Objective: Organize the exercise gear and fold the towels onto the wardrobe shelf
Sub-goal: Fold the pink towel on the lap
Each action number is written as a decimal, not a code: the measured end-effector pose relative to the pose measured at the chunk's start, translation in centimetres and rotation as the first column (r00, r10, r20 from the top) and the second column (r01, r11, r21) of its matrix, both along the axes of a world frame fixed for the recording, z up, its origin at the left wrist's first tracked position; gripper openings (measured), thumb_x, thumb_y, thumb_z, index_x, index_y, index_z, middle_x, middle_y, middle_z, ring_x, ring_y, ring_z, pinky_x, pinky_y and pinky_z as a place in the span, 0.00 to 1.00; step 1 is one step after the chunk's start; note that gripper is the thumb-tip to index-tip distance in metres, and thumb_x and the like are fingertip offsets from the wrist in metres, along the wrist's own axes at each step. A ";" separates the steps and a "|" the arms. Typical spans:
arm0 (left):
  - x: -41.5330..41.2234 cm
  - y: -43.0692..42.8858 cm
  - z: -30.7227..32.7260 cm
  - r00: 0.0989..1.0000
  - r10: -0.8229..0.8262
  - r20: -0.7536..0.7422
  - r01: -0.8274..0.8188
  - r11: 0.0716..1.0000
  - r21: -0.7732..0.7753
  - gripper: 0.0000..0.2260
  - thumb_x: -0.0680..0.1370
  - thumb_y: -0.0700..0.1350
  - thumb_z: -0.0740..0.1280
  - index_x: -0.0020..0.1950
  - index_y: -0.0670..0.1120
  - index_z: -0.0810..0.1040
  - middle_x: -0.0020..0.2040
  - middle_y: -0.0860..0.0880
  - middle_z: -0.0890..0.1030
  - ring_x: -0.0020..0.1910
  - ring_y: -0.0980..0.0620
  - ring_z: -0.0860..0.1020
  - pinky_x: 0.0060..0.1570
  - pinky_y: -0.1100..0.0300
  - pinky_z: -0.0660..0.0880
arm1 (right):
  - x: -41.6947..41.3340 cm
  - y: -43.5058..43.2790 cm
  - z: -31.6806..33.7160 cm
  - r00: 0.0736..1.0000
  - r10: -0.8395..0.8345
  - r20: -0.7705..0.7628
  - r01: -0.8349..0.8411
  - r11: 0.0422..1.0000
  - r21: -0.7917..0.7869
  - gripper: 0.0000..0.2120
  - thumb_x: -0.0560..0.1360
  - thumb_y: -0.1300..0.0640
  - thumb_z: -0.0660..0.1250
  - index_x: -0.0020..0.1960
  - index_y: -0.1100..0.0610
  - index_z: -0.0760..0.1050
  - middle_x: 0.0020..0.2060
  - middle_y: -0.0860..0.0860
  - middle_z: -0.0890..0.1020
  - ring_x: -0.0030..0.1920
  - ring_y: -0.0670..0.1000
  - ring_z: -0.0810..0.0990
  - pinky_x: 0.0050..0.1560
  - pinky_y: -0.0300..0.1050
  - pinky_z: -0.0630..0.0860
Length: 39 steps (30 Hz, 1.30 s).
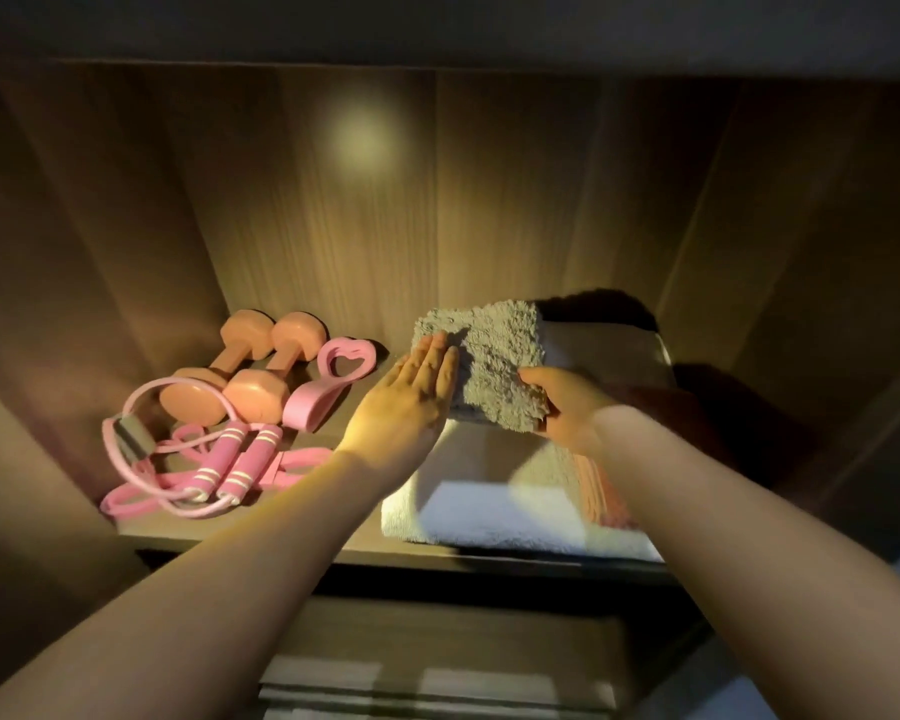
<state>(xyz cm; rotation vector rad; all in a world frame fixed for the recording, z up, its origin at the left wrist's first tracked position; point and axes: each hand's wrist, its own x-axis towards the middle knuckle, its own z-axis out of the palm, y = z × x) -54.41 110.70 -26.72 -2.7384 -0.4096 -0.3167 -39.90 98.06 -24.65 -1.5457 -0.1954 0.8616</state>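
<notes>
Most is done: gear [253, 394] lines the shelf's [281, 524] left edge; my flat left hand [406, 402] presses, and my right hand [565, 407] grips, the grey towel [494, 356] topping the stack [489, 517].

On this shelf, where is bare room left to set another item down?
Bare shelf shows in front, between the jump rope and the white towel. Dumbbells and heart grip crowd the left; right of the towels is too dark to judge.

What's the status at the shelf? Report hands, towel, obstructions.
Left hand flat on grey towel; right hand grips its near edge. Towel sits atop towel stack. Dumbbells lie apart, left.
</notes>
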 end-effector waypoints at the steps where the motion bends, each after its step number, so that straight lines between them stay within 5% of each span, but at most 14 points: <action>1: -0.5 -0.6 -0.6 0.999 -0.033 -0.015 0.034 0.999 0.025 0.23 0.79 0.38 0.38 0.72 0.35 0.32 0.77 0.35 0.39 0.77 0.37 0.42 0.75 0.49 0.39 | -0.7 -0.6 -0.4 1.000 -0.002 -0.031 0.000 0.999 -0.054 0.15 0.80 0.61 0.63 0.64 0.66 0.72 0.62 0.61 0.78 0.59 0.58 0.79 0.58 0.52 0.77; 3: -1.9 -2.0 -2.9 0.997 -0.054 -0.056 0.055 0.998 0.018 0.23 0.82 0.37 0.43 0.72 0.35 0.32 0.77 0.35 0.39 0.78 0.38 0.43 0.75 0.49 0.40 | -1.9 -1.8 -1.2 0.998 0.005 -0.056 -0.014 0.987 -0.162 0.18 0.80 0.59 0.64 0.67 0.64 0.68 0.70 0.60 0.70 0.70 0.59 0.69 0.70 0.55 0.67; 6: -2.7 -3.2 -4.5 0.994 -0.028 -0.109 0.027 1.000 -0.009 0.25 0.83 0.37 0.46 0.73 0.36 0.32 0.77 0.35 0.39 0.78 0.39 0.42 0.77 0.48 0.42 | -2.8 -2.8 -2.1 0.999 0.022 -0.041 -0.031 0.974 -0.224 0.26 0.80 0.58 0.65 0.74 0.62 0.59 0.76 0.58 0.60 0.76 0.58 0.58 0.74 0.54 0.57; 9: -2.9 -3.4 -4.8 0.986 -0.057 -0.156 0.049 0.997 -0.056 0.27 0.81 0.37 0.46 0.75 0.37 0.34 0.78 0.36 0.39 0.78 0.41 0.40 0.77 0.49 0.44 | -2.9 -2.4 -1.9 0.999 0.032 0.014 -0.026 0.947 -0.320 0.23 0.81 0.58 0.61 0.73 0.64 0.60 0.74 0.60 0.63 0.73 0.60 0.62 0.72 0.55 0.63; 11: -3.2 -3.3 -4.2 0.993 -0.108 -0.052 0.089 0.956 -0.278 0.29 0.80 0.40 0.52 0.79 0.41 0.43 0.80 0.41 0.43 0.79 0.45 0.42 0.77 0.55 0.43 | -3.1 -2.1 -1.5 0.998 0.058 0.027 -0.043 0.922 -0.385 0.24 0.82 0.56 0.59 0.74 0.64 0.58 0.73 0.61 0.64 0.72 0.61 0.64 0.72 0.57 0.63; 14: -3.1 -2.8 -3.3 0.959 0.009 0.283 0.192 0.714 -0.674 0.23 0.80 0.46 0.57 0.74 0.44 0.65 0.76 0.45 0.63 0.75 0.48 0.62 0.72 0.57 0.61 | -2.6 -1.6 -1.3 0.997 0.079 0.013 -0.067 0.911 -0.408 0.30 0.82 0.50 0.59 0.77 0.63 0.53 0.75 0.60 0.60 0.74 0.61 0.60 0.74 0.57 0.59; 16: -2.1 -2.2 -2.8 0.896 0.235 0.376 0.179 0.585 -0.791 0.13 0.81 0.47 0.58 0.63 0.45 0.73 0.61 0.44 0.77 0.57 0.45 0.78 0.56 0.53 0.76 | -2.3 -1.3 -1.0 0.996 0.092 0.009 -0.079 0.900 -0.429 0.33 0.81 0.46 0.59 0.78 0.62 0.51 0.77 0.59 0.57 0.75 0.61 0.58 0.74 0.56 0.59; 19: -0.2 -0.4 -2.0 0.828 0.535 0.168 -0.028 0.339 -0.940 0.09 0.81 0.49 0.63 0.55 0.44 0.71 0.50 0.48 0.77 0.43 0.52 0.77 0.36 0.62 0.74 | -1.8 -0.7 -0.7 0.995 0.102 0.009 -0.086 0.881 -0.464 0.34 0.80 0.41 0.58 0.77 0.59 0.53 0.76 0.58 0.60 0.72 0.61 0.62 0.67 0.55 0.67; 22: 1.6 1.1 -0.9 0.800 0.586 -0.133 -0.206 0.060 -0.977 0.15 0.81 0.51 0.62 0.44 0.40 0.71 0.47 0.40 0.79 0.43 0.44 0.78 0.47 0.49 0.79 | -1.5 -0.6 -0.7 0.992 0.129 0.004 -0.113 0.886 -0.449 0.32 0.78 0.40 0.60 0.74 0.59 0.60 0.69 0.58 0.68 0.64 0.60 0.70 0.62 0.54 0.72; 25: 2.5 1.6 0.3 0.809 0.492 -0.322 -0.250 -0.208 -0.946 0.23 0.81 0.57 0.60 0.60 0.36 0.73 0.49 0.39 0.80 0.44 0.44 0.79 0.44 0.52 0.78 | -1.2 -0.4 -0.8 0.985 0.157 0.074 -0.111 0.897 -0.427 0.24 0.79 0.43 0.62 0.66 0.59 0.66 0.60 0.56 0.72 0.53 0.55 0.70 0.51 0.46 0.69; 30: 3.1 1.8 0.8 0.830 0.400 -0.390 -0.320 -0.232 -0.919 0.26 0.78 0.57 0.66 0.64 0.37 0.72 0.59 0.38 0.78 0.60 0.40 0.78 0.63 0.48 0.74 | -1.2 -0.1 -1.2 0.988 0.137 0.066 -0.101 0.916 -0.389 0.14 0.82 0.52 0.58 0.42 0.59 0.70 0.37 0.54 0.74 0.35 0.51 0.73 0.36 0.41 0.69; 33: 3.2 1.8 1.0 0.847 0.394 -0.358 -0.272 -0.258 -0.927 0.22 0.77 0.55 0.68 0.59 0.37 0.76 0.51 0.39 0.82 0.52 0.40 0.81 0.56 0.45 0.78 | -1.5 -0.3 -1.2 0.988 0.137 0.073 -0.096 0.907 -0.409 0.15 0.83 0.53 0.57 0.41 0.59 0.69 0.36 0.54 0.73 0.34 0.51 0.71 0.34 0.42 0.68; 36: 2.9 1.4 1.3 0.860 0.403 -0.312 -0.190 -0.314 -0.930 0.15 0.76 0.55 0.69 0.44 0.42 0.78 0.31 0.45 0.83 0.33 0.46 0.80 0.36 0.55 0.80 | -1.7 -0.6 -0.9 0.973 0.180 0.144 -0.097 0.887 -0.452 0.11 0.83 0.55 0.56 0.56 0.60 0.74 0.48 0.56 0.79 0.46 0.57 0.77 0.49 0.48 0.73; 39: 3.1 1.2 1.1 0.869 0.439 -0.229 -0.065 -0.358 -0.932 0.13 0.80 0.50 0.65 0.45 0.41 0.77 0.33 0.46 0.81 0.30 0.49 0.78 0.34 0.57 0.78 | -1.8 -0.4 -0.7 0.953 0.180 0.245 -0.045 0.881 -0.471 0.22 0.83 0.55 0.55 0.73 0.64 0.62 0.71 0.61 0.68 0.69 0.60 0.69 0.66 0.51 0.68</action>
